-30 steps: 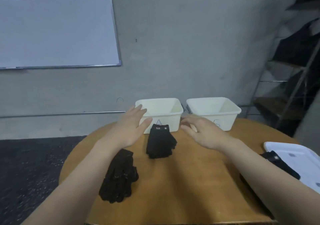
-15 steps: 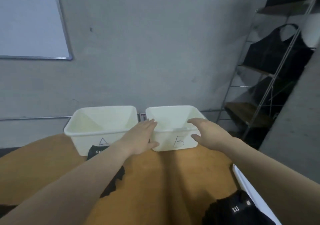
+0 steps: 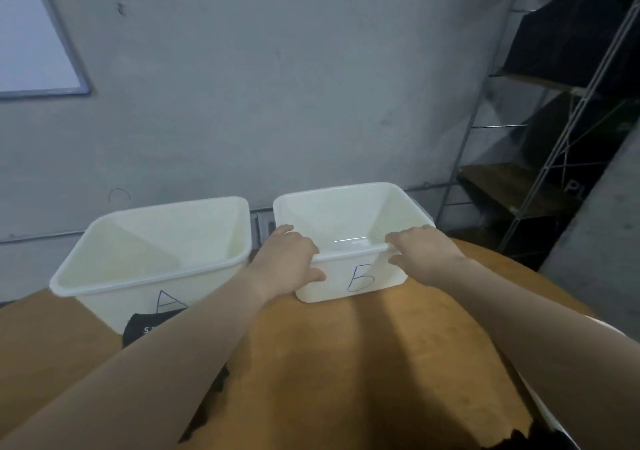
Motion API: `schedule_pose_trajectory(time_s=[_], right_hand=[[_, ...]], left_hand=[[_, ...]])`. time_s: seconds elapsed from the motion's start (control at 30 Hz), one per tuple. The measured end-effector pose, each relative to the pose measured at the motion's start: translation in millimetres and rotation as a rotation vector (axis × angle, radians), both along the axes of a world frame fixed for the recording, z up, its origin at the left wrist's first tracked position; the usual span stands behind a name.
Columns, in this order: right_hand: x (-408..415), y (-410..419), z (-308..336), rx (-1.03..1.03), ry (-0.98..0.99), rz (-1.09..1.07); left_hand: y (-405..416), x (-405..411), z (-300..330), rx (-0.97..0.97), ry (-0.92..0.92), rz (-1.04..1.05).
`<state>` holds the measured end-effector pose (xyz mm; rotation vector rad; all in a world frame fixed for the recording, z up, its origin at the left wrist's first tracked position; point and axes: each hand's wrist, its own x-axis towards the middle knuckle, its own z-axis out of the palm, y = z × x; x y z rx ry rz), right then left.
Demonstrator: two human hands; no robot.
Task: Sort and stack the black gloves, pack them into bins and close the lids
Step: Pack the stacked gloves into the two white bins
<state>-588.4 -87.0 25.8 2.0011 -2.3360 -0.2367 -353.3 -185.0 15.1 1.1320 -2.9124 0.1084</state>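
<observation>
Two white plastic bins stand at the far side of the round wooden table (image 3: pixel 363 363). Bin A (image 3: pixel 104 276) is on the left, bin B (image 3: pixel 349 217) on the right, and both look empty. My left hand (image 3: pixel 287 262) grips bin B's near left corner, fingers over the rim and thumb on the front wall. My right hand (image 3: pixel 422 252) grips the near right corner the same way. A black glove (image 3: pixel 142 328) with white lettering lies in front of bin A, mostly hidden under my left forearm. More black fabric (image 3: pixel 519 441) shows at the bottom right edge.
A white lid edge (image 3: pixel 568 425) shows at the table's right side. A grey wall rises behind the bins, with a whiteboard (image 3: pixel 31 34) at upper left. A metal shelf rack (image 3: pixel 540 138) with dark items stands to the right.
Both hands have closed onto bin B's near rim corners; before they were only reaching beside it. The view has moved closer to the bins.
</observation>
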Motion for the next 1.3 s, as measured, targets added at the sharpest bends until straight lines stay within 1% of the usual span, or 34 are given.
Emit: schedule_pose_trajectory(time_s=[0.07, 0.13, 0.2, 0.27, 0.33, 0.53, 0.7, 0.77, 0.87, 1.03, 1.17, 1.23, 1.3], right_hand=[[3.3, 5.2, 4.3, 0.003, 0.009, -0.017], [7.9, 15.2, 12.7, 0.024, 0.022, -0.022], [12.8, 27.9, 24.4, 0.008, 0.026, -0.032], [19.5, 42.1, 42.9, -0.040, 0.022, -0.042], [30.1, 58.0, 67.6, -0.077, 0.013, -0.041], [83.7, 117.8, 133.7, -0.155, 0.001, 0.012], [145.9, 176.2, 152.7, -0.178, -0.088, 0.058], [170.9, 200.2, 150.1, -0.194, -0.120, 0.087], [207.0, 239.4, 131.1, -0.159, -0.175, 0.125], [245.1, 304.3, 76.5, -0.105, -0.217, 0.224], [249.9, 341.3, 31.5, -0.090, -0.214, 0.289], [246.4, 351.8, 12.6, -0.101, -0.226, 0.280], [243.7, 355.8, -1.5, -0.154, -0.219, 0.291]], left_hand=[[-1.1, 2.5, 3.7, 0.021, -0.039, 0.003], [2.5, 5.9, 10.5, 0.073, -0.038, 0.013], [10.6, 12.4, 22.1, 0.107, -0.004, 0.036], [23.0, 22.5, 40.5, 0.078, 0.026, 0.015], [35.3, 36.2, 61.4, 0.062, 0.099, -0.021], [89.0, 102.1, 113.3, 0.092, 0.284, -0.034], [155.4, 172.6, 139.4, 0.053, 0.265, 0.018], [185.6, 198.8, 141.5, 0.040, 0.261, 0.059], [233.7, 239.8, 126.9, 0.080, 0.234, 0.119], [299.1, 296.9, 58.7, 0.171, 0.194, 0.128], [341.9, 307.5, 17.3, 0.160, 0.155, 0.140], [357.1, 306.0, 9.9, 0.138, 0.118, 0.139], [365.0, 306.1, 5.6, 0.117, 0.092, 0.139]])
